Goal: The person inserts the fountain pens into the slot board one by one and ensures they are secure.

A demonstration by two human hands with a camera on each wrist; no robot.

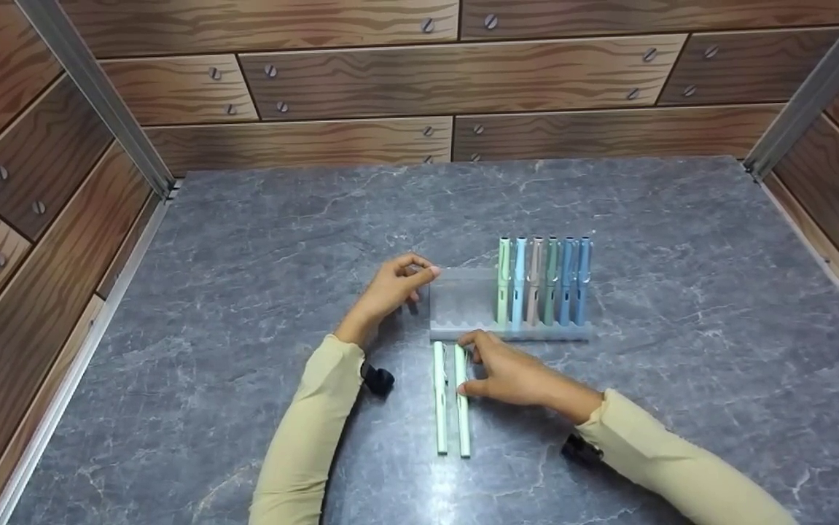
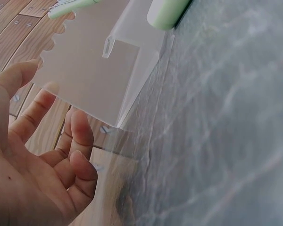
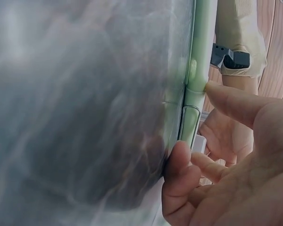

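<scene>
A clear display stand [image 1: 463, 299] with a notched top edge stands on the table. My left hand [image 1: 393, 283] pinches its upper left corner between thumb and forefinger, the other fingers curled loosely beside the clear panel [image 2: 89, 66]. In front of the stand lie two pale green pens side by side. My right hand [image 1: 510, 372] grips the right pale green pen [image 1: 464, 430], thumb at its middle and fingers near its upper end, as the right wrist view shows on the pen's barrel [image 3: 203, 42]. Just left of it lies the other pale green pen [image 1: 441, 415].
Several pens fill the right part of the stand upright: a light green pen [image 1: 504, 284], a light blue pen [image 1: 519, 284], a brownish pen [image 1: 535, 284], a dark green pen [image 1: 551, 284] and blue pens [image 1: 584, 284]. Wood-patterned walls [image 1: 455, 80] surround the grey marbled table [image 1: 302, 219].
</scene>
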